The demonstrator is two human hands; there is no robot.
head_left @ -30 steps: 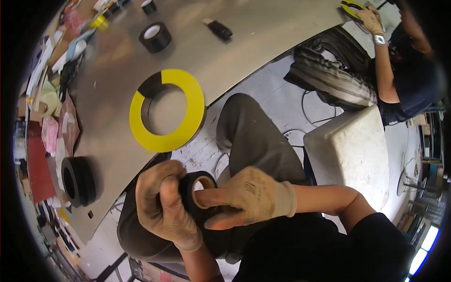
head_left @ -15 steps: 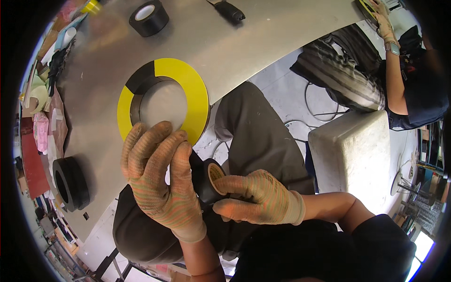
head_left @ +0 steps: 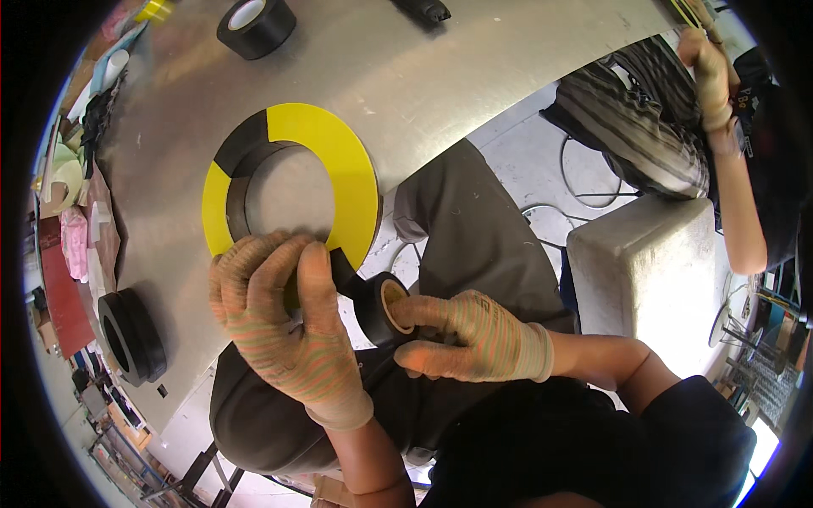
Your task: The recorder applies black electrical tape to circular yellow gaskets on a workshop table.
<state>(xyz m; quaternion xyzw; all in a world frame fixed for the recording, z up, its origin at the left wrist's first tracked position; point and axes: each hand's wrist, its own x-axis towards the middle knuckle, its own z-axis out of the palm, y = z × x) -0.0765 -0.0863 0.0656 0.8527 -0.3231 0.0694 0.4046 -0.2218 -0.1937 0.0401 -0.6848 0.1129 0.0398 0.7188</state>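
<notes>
A flat yellow ring [head_left: 354, 178] with a black band [head_left: 246, 140] across its upper left lies at the table's near edge. My left hand [head_left: 284, 330], in a striped work glove, has its fingers curled over the ring's near side, which they partly hide. Just to the right, my gloved right hand [head_left: 483, 339] holds a roll of black tape [head_left: 370, 311], with its index finger at the cardboard core and its thumb below. From the roll a short black tape strip [head_left: 341, 267] runs up to the ring's lower right edge. Its far end is hidden by the left hand.
On the metal table [head_left: 415, 93] another black tape roll [head_left: 275, 30] stands at the back. Some black rings [head_left: 151, 339] sit at the left. A dark object [head_left: 423, 10] lies at the far edge. A co-worker's gloved hand [head_left: 710, 80] and a pale block [head_left: 631, 254] are on the right.
The tape roll and my right hand have moved up, closer to the ring's lower edge. The tape strip now meets that edge. My left fingers sit lower on the ring.
</notes>
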